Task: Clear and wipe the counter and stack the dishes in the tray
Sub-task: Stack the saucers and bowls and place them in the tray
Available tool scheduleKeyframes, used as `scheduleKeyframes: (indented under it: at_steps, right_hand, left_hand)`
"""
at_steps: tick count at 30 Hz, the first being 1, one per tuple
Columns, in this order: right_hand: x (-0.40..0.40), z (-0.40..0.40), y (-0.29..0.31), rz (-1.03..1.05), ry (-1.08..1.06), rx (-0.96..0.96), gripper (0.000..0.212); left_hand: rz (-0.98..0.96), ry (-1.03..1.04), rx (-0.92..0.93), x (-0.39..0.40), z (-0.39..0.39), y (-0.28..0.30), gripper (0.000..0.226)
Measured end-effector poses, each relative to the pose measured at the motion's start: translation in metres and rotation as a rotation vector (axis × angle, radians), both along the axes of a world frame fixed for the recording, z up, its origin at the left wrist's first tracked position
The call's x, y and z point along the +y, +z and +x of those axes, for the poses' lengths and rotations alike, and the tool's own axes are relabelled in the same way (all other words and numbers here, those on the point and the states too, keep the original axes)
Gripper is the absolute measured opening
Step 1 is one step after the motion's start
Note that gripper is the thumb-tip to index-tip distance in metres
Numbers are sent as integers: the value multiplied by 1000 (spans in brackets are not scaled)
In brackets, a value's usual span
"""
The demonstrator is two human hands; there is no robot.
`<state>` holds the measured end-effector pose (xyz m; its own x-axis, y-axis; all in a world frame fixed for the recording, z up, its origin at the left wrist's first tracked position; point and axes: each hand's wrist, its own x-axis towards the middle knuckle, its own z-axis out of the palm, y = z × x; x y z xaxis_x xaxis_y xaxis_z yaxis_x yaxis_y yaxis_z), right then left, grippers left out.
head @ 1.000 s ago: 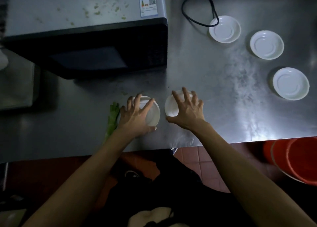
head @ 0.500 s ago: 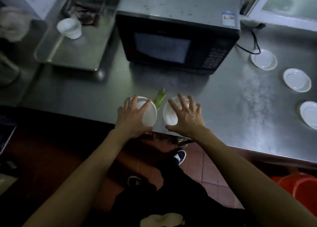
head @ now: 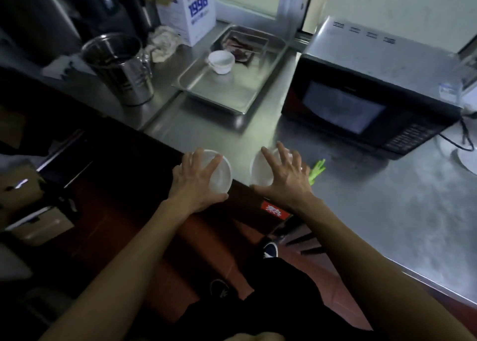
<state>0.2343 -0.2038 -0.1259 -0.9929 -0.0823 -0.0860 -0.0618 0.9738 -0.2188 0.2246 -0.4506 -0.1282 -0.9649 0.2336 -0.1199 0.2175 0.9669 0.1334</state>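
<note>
Gripping one white dish each, the left hand (head: 196,183) and right hand (head: 286,179) are holding a left dish (head: 219,174) and right dish (head: 260,170) over the steel desk's (head: 374,199) near edge. Farther back, a metal tray (head: 219,93) is sitting beside a microwave (head: 361,103) — a small white bowl (head: 221,61) resting inside.

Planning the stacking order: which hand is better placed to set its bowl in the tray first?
Left, probably. The left hand and its bowl sit nearer the tray than the right hand.
</note>
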Motion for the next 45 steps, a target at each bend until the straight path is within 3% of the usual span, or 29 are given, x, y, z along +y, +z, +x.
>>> scheduleKeyframes:
  at_steps: [11, 19, 26, 45]
  right_hand:
    - [-46, -74, -7, -57, 90, -16, 103]
    - [-56, -172, -31, -121, 44, -70, 102]
    - [-49, -235, -40, -171, 22, -118, 103]
    - [-16, -292, -44, -170, -287, -123, 102]
  left_hand:
    - [-13, 112, -48, -45, -48, -18, 111]
    - [-133, 4, -113, -61, -129, -25, 112]
    - [-103, 3, -167, -46, -197, -14, 111]
    - [8, -186, -132, 14, -395, -34, 110]
